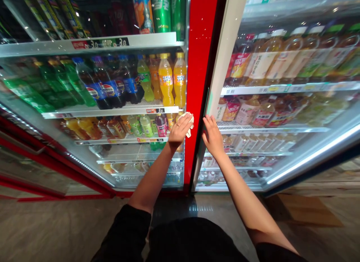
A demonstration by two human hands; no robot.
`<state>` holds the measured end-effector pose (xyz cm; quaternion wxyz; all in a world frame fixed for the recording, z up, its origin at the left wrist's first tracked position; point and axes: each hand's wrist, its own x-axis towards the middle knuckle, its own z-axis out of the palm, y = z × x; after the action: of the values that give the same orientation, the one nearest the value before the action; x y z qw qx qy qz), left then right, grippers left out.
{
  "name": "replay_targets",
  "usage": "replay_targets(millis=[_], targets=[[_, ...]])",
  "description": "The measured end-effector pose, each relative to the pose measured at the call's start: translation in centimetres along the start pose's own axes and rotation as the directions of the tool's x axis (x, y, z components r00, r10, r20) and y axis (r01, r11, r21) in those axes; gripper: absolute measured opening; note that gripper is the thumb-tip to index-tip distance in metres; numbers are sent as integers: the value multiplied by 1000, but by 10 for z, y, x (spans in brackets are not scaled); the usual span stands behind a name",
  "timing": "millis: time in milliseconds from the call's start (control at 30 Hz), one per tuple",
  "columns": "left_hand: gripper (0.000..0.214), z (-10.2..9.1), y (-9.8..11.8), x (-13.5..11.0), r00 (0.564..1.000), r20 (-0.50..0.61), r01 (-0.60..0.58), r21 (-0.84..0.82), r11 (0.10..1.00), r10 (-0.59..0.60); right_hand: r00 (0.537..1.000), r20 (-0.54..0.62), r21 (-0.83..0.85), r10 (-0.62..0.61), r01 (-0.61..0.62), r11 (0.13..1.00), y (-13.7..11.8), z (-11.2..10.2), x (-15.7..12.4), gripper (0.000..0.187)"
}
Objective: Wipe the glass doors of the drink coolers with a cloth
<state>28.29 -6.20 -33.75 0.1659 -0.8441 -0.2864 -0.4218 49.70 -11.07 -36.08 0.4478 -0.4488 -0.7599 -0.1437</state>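
The person is facing two big drinks coolers, and the left glass door (112, 104) isn't showing any clear wiped-versus-unwiped line under the glare. Judging by where the wiping is happening, at the pane's right edge around the middle shelves, most of the glass probably needs covering. The right hand (212, 136) is lying flat with open fingers on the edge of the right glass door (281, 104), just past the red frame (201, 67), gripping nothing. The left hand (180, 131) is pressing a crumpled white cloth (190, 124) onto the left door, fingers closed loosely over it.
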Motion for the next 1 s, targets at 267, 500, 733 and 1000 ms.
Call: replay_targets(millis=[267, 500, 733, 1000], targets=[[55, -4, 5, 14, 999, 34, -7, 86, 996, 4, 996, -60, 4, 60, -60, 998, -2, 10, -2, 86], [65, -3, -13, -14, 971, 188, -179, 148, 973, 150, 995, -67, 49, 72, -68, 996, -6, 15, -11, 83], [66, -7, -4, 6, 979, 185, -111, 152, 982, 82, 992, -91, 33, 85, -82, 996, -12, 15, -12, 81], [54, -24, -7, 7, 945, 244, -229, 16, 973, 218, 993, -70, 35, 95, -93, 995, -15, 10, -22, 80]])
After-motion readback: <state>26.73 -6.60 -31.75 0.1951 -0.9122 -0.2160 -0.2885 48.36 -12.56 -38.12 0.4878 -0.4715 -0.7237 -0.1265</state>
